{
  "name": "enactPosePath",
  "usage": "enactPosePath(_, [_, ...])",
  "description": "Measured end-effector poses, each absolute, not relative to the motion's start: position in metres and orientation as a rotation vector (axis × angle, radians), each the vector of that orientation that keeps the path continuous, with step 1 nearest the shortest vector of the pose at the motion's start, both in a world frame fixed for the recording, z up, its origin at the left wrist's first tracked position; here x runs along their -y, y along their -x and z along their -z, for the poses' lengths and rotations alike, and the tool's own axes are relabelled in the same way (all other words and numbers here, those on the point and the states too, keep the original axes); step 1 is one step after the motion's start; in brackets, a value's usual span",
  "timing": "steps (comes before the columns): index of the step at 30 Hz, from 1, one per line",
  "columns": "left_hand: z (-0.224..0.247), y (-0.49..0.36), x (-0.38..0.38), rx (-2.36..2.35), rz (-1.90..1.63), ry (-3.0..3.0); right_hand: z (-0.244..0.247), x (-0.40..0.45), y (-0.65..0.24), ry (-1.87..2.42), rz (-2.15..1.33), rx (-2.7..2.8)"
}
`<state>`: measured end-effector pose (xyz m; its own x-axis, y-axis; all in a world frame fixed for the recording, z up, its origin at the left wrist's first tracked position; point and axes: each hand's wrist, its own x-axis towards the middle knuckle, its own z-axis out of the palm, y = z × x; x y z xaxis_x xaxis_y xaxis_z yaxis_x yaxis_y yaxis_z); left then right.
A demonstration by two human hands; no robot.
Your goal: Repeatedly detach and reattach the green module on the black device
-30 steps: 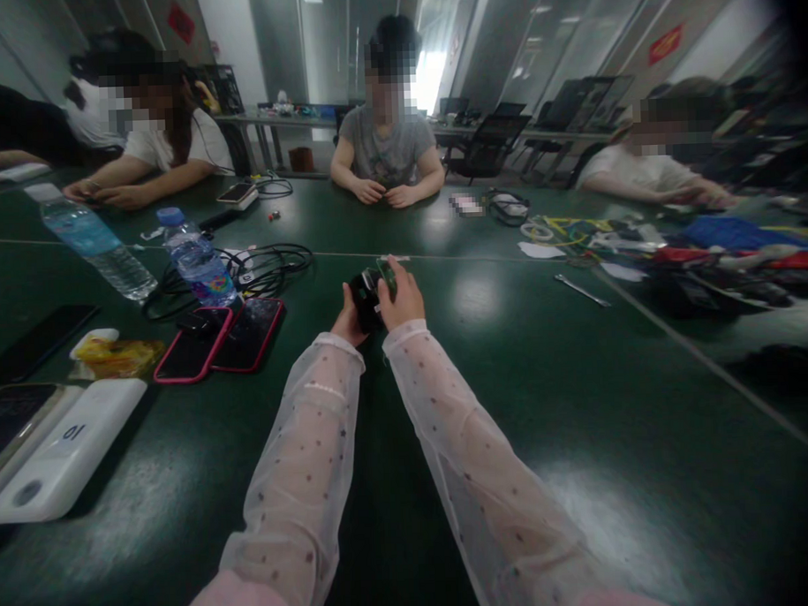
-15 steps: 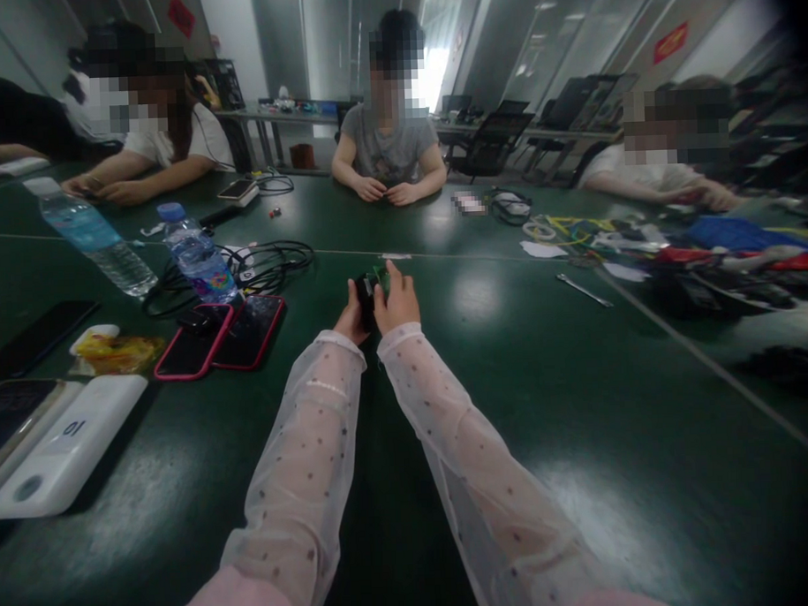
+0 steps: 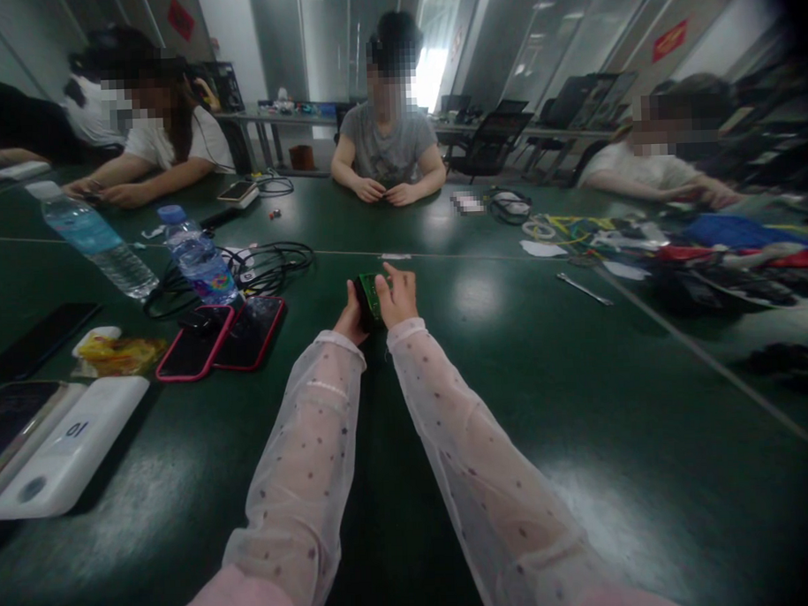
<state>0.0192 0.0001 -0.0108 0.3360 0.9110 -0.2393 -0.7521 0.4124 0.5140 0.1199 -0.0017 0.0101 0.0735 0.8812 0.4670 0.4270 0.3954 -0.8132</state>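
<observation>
Over the table, my left hand is closed around a small black object, whose kind I cannot make out. Beside it, facing me, is a green circuit board. My right hand grips the board's right side, thumb and fingers bent at its edge. Whether the board sits in the black object or only against it is hard to tell. Both forearms wear sheer white dotted sleeves. Left of my hands lie two phones with pink-red edges.
Two plastic bottles and black cables stand left. A white power bank lies near left. On the right are a wrench and a heap of cables and parts. Several people sit around the green table.
The green board has turned so that more of its face shows between my hands. My right hand has shifted slightly right, and its fingers have bent more.
</observation>
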Motion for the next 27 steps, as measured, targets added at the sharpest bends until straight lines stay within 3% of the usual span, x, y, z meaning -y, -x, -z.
enactPosePath(6, [0.008,-0.014,0.001,-0.615,-1.117,-0.339,-0.010,-0.003,-0.131,1.098,-0.882,1.264])
enactPosePath(17, [0.018,-0.010,-0.002,-0.610,-1.094,-0.371,-0.006,0.015,-0.113,1.389,-0.452,1.877])
enactPosePath(27, [0.007,-0.017,0.003,-0.791,-1.178,-0.447,-0.011,0.011,-0.119,1.351,-0.459,1.996])
